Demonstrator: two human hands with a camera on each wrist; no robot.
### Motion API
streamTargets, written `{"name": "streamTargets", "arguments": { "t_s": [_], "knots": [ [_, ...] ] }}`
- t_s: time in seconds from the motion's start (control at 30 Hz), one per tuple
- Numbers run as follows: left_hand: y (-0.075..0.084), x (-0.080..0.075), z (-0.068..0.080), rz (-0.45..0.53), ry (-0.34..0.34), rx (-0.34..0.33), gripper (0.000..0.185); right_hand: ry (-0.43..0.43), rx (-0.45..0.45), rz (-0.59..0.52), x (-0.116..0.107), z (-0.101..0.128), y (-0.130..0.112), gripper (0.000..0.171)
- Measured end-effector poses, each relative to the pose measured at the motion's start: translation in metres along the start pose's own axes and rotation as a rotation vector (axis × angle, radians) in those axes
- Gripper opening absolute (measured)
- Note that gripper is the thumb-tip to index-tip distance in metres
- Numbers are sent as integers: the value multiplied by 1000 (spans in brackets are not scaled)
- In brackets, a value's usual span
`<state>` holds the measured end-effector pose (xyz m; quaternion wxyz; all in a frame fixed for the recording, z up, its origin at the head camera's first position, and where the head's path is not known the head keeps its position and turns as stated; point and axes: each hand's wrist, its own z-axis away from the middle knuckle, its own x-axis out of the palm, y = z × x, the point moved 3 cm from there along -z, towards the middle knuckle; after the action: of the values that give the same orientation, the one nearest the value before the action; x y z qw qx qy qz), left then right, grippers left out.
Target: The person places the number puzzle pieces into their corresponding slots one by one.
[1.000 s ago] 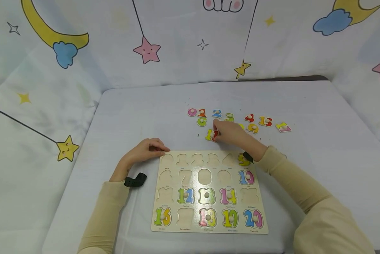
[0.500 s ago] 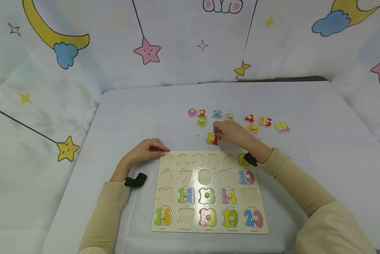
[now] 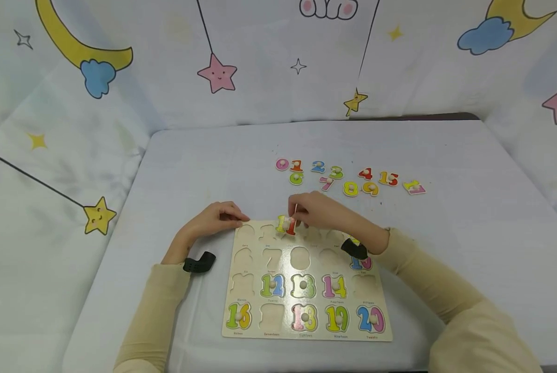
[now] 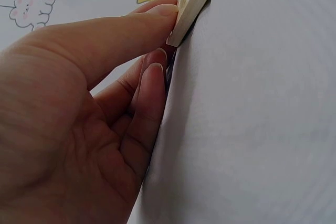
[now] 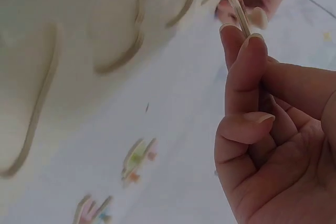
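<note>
Right hand (image 3: 313, 210): thumb and fingers pinch the 11 piece (image 3: 286, 225) by its edge, piece raised over the board's top row. Left hand (image 3: 215, 216): grips the near upper corner of the puzzle board (image 3: 257, 269), thumb on top. Nearer the body than both hands, seated pieces, among them the 14 (image 3: 328, 286) and 20 (image 3: 364, 318). Beyond the right hand, loose numbers, including the 8 (image 3: 350, 188), lie on the white desk (image 3: 190, 166). Farther out, a moon-and-star backdrop (image 3: 260, 31).
</note>
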<state>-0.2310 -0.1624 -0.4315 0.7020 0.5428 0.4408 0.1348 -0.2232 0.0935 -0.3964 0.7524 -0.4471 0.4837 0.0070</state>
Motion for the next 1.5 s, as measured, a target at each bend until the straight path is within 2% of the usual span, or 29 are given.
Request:
{"name": "streamTargets", "arguments": {
  "t_s": [0.33,0.63,0.8,1.23,1.5],
  "knots": [
    [1,0,-1,-12,-8,6,18,-152,-93,-74,49,-8,-48,4],
    [1,-1,1,-14,-10,5,19,-216,-136,3,80,-16,-73,8],
    [1,-2,1,-3,-16,10,19,-244,-133,38,89,-17,-76,9],
    [-2,-1,1,8,-20,19,18,-247,-127,102,100,-17,-79,9],
    [-2,-2,0,-7,-20,21,18,-228,-149,286,99,-16,-84,4]
  ]
}}
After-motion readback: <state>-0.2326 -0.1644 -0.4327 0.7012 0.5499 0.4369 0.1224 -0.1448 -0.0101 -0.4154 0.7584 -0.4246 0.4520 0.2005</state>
